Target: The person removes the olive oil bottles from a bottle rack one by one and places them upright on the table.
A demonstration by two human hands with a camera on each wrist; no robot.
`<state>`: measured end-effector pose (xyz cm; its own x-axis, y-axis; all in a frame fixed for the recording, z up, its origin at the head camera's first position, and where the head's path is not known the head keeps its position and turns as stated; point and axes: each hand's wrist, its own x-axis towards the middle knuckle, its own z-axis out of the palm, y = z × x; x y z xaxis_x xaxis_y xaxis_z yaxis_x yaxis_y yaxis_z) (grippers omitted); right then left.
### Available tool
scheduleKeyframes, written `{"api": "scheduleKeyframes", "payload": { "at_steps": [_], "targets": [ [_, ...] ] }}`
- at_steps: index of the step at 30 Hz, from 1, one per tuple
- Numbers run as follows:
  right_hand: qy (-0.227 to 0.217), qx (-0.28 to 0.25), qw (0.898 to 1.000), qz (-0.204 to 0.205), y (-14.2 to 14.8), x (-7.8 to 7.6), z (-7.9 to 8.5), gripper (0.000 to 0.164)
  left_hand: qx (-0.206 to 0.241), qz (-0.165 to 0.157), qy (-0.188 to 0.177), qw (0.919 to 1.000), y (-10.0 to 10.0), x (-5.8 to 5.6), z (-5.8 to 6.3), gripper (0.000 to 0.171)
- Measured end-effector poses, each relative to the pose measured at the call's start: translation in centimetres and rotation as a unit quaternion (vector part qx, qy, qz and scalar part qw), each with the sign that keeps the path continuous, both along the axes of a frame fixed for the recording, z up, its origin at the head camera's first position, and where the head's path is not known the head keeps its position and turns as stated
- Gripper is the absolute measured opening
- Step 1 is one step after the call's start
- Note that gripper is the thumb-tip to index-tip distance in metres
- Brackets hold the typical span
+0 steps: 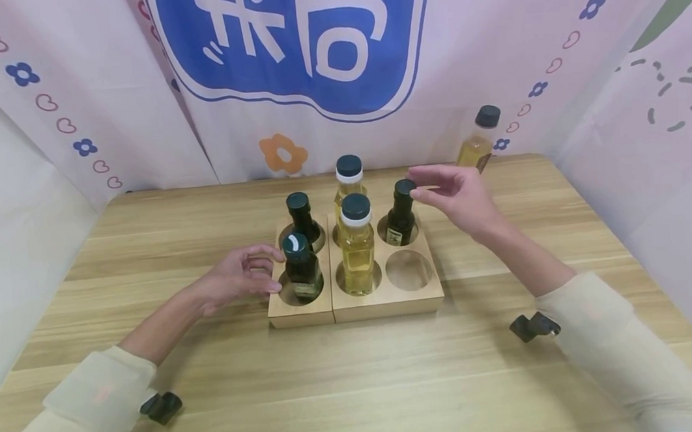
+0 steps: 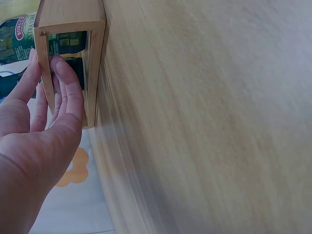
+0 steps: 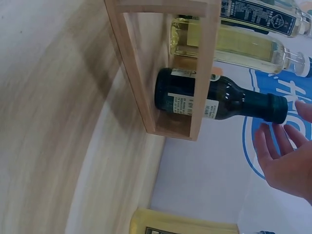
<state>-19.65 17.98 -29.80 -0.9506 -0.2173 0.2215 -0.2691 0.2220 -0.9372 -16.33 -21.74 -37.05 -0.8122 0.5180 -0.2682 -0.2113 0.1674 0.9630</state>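
My left hand (image 1: 240,277) grips the left edge of a wooden bottle rack (image 1: 386,310). In the left wrist view its thumb is above the top board and its fingers reach under it. Just beside that hand, a dark green olive oil bottle (image 1: 303,277) leans slightly in the front left hole. My right hand (image 1: 459,197) is at the back right, its loosely bent fingers spread around the cap of a dark green bottle (image 3: 226,100). That bottle stands in its hole, fingertips right at the cap. Another dark bottle (image 1: 301,212) stands at the back left.
Two clear bottles of yellow oil, a front one (image 1: 358,254) and a back one (image 1: 349,170), stand in the middle holes. A round hole (image 1: 409,269) is at the front right. Behind my right hand stands another yellow oil bottle (image 1: 476,145), near the patterned cloth (image 1: 461,53).
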Motion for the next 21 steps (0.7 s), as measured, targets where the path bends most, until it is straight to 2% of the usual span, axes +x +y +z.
{"api": "scheduleKeyframes", "payload": {
  "at_steps": [5,10,21],
  "targets": [
    [-0.004,0.008,1.000,0.018,-0.6,-0.4,-0.7,0.040,-0.003,0.000,0.000,1.0000,-0.1,0.0,-0.1,0.048],
    [-0.009,0.019,1.000,0.015,-0.9,-0.7,-1.1,0.042,-0.002,0.003,-0.002,1.0000,-0.1,0.0,-0.1,0.048],
    [-0.047,-0.040,0.997,0.041,-1.1,-1.1,-1.8,0.039,-0.015,0.008,-0.001,0.9999,0.0,0.0,-0.1,0.052]
  ]
}}
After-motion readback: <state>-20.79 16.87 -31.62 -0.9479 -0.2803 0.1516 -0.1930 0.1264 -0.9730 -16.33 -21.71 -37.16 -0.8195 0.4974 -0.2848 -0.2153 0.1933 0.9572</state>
